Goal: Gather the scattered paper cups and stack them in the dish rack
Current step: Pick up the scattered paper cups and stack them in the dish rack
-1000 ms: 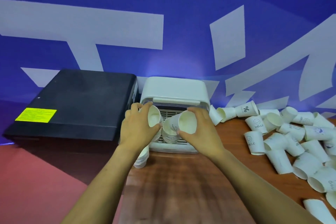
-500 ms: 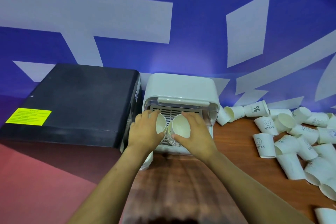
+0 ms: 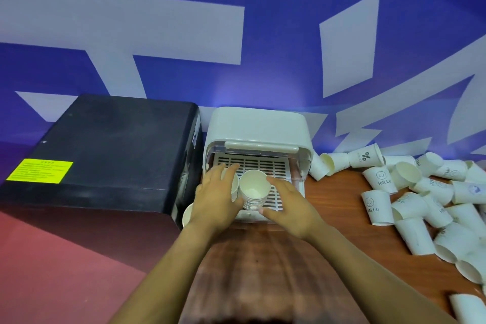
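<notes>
A white dish rack (image 3: pixel 259 123) with a slotted tray (image 3: pixel 263 166) stands on the wooden table by the wall. An upright stack of white paper cups (image 3: pixel 253 191) is on the tray's front part. My right hand (image 3: pixel 288 205) lies against the stack's right side, index fingertip at the rim and thumb near the base. My left hand (image 3: pixel 217 197) grips another paper cup (image 3: pixel 234 187) just left of the stack; the hand hides most of it. Many loose paper cups (image 3: pixel 378 179) lie scattered on the table to the right.
A large black box (image 3: pixel 105 150) with a yellow label sits directly left of the rack. Another cup stack (image 3: pixel 187 214) peeks out under my left wrist at the rack's front left corner. A blue and white wall rises behind. Bare wood (image 3: pixel 263 258) lies in front.
The cup in my right hand has gone down onto the stack, which now stands upright on the tray. My right hand's fingers have loosened. My left hand stays on its cup.
</notes>
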The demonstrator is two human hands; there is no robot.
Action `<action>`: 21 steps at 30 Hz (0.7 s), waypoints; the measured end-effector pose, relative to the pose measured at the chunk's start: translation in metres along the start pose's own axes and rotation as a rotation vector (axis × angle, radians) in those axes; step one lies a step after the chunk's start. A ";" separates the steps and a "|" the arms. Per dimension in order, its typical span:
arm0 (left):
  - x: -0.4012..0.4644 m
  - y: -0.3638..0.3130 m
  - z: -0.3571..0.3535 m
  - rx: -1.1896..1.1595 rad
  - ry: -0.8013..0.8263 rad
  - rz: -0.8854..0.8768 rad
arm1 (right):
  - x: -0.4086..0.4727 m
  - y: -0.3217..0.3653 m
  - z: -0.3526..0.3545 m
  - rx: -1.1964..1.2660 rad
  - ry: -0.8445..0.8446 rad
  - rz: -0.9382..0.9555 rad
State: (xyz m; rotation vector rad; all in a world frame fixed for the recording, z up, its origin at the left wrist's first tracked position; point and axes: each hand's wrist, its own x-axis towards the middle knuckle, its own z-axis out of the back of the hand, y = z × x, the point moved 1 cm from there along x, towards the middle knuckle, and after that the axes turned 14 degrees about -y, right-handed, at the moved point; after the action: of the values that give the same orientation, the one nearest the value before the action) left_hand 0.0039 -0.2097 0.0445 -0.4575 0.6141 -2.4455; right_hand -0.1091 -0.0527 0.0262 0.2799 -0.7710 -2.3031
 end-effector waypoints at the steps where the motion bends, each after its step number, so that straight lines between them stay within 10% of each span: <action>1: -0.007 -0.007 0.001 -0.060 -0.038 -0.054 | -0.007 -0.003 0.007 -0.006 -0.010 -0.006; 21: -0.032 -0.181 -0.103 -0.104 0.306 -0.149 | -0.082 -0.186 0.140 -0.151 -0.077 -0.334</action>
State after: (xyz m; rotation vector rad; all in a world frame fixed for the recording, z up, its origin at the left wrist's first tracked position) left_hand -0.0971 -0.0249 0.0466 -0.1732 0.8638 -2.6587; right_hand -0.2038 0.1756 0.0263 0.2694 -0.6199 -2.6855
